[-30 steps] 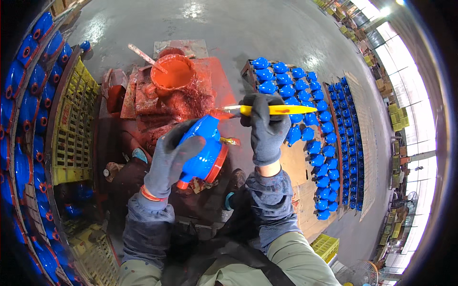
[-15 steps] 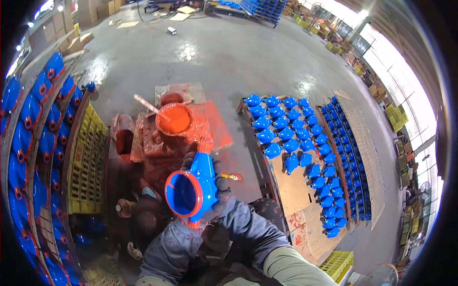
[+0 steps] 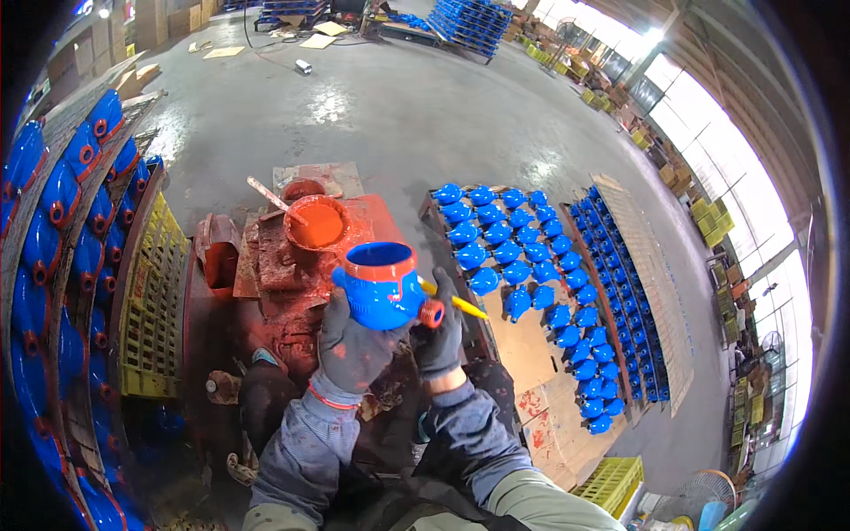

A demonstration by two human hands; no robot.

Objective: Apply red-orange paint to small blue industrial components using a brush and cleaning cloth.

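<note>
Gripping blue valve body (image 3: pixel 382 288), both hands' fingers (image 3: pixel 341 311) closed.

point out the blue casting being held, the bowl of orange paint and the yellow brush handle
blue casting (image 3: pixel 382 296), head view, on its ribbed side
bowl of orange paint (image 3: pixel 317 223), head view, on the paint surface
yellow brush handle (image 3: pixel 467 306), head view, on its shaft
</note>
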